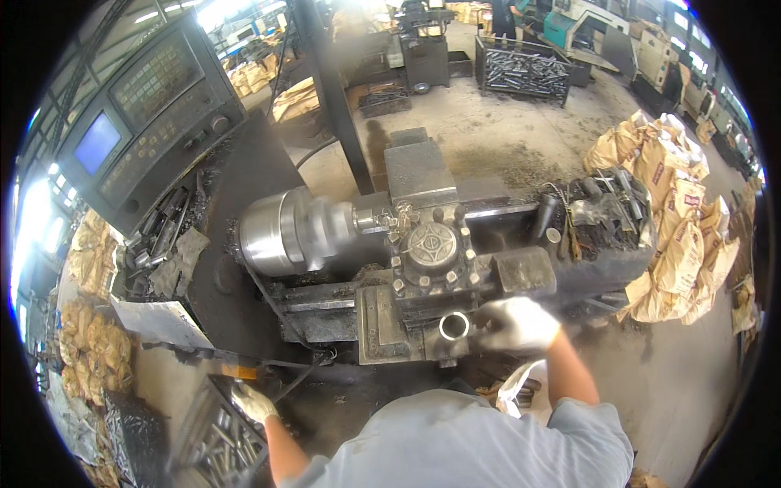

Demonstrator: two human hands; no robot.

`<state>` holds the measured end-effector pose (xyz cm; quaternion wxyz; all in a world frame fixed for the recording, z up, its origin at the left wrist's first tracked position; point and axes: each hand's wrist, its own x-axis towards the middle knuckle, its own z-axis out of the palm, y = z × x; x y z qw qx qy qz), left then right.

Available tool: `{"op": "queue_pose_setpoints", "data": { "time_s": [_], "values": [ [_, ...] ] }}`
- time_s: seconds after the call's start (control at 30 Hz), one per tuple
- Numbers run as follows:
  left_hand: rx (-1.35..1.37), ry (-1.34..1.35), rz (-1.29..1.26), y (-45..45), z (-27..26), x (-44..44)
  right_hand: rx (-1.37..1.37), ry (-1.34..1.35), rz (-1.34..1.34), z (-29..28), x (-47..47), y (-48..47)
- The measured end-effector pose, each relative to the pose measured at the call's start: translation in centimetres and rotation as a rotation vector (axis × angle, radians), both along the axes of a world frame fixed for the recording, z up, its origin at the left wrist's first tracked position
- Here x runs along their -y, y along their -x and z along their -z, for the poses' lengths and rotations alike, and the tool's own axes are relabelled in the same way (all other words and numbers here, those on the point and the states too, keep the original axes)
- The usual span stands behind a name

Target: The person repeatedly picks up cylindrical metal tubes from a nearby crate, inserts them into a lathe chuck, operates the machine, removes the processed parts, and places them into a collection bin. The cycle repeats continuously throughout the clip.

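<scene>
My right hand (517,324), in a white glove and blurred, is beside the lathe's carriage, just right of a metal ring (454,326) that faces up. Whether it grips anything cannot be made out. My left hand (252,401), also gloved, is low on the left at the upper edge of a metal bin (210,390) of cut metal pieces; its fingers are too small to read. Ahead, the lathe's chuck (266,235) looks blurred at its jaws. A metal workpiece (364,219) sticks out towards the round-topped tool turret (432,245), where curled metal chips hang.
The control panel (155,91) rises at the upper left. Dark metal parts and rags lie on the lathe's right end (604,213). Paper sacks (677,244) stand beyond it. An open white sack (518,385) is below my right hand. A person (505,18) stands far back.
</scene>
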<state>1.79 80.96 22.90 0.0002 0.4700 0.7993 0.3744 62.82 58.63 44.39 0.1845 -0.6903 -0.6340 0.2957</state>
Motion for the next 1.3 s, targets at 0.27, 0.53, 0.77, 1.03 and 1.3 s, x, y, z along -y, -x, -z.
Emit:
{"op": "queue_pose_setpoints", "data": {
  "time_s": [0.27,0.53,0.77,1.03,1.3],
  "values": [
    [1.363,-0.015,0.066,2.9,1.8,-2.2,0.028,-0.425,-0.019,-5.4,-15.9,-4.3],
    [0.483,0.594,0.265,-3.4,12.5,13.3,-0.077,-0.413,-0.098,-8.4,-24.9,-5.1],
    [0.130,1.163,0.422,1.9,19.6,24.2,0.777,-0.464,0.753,-3.3,-29.4,-15.8],
    [0.139,1.013,0.702,0.3,20.3,17.0,0.588,0.026,-0.254,0.1,-36.4,-4.5],
    [0.859,0.655,0.343,-6.7,14.8,13.6,0.304,0.691,-0.296,1.1,-40.4,-0.9]
  ]
}}
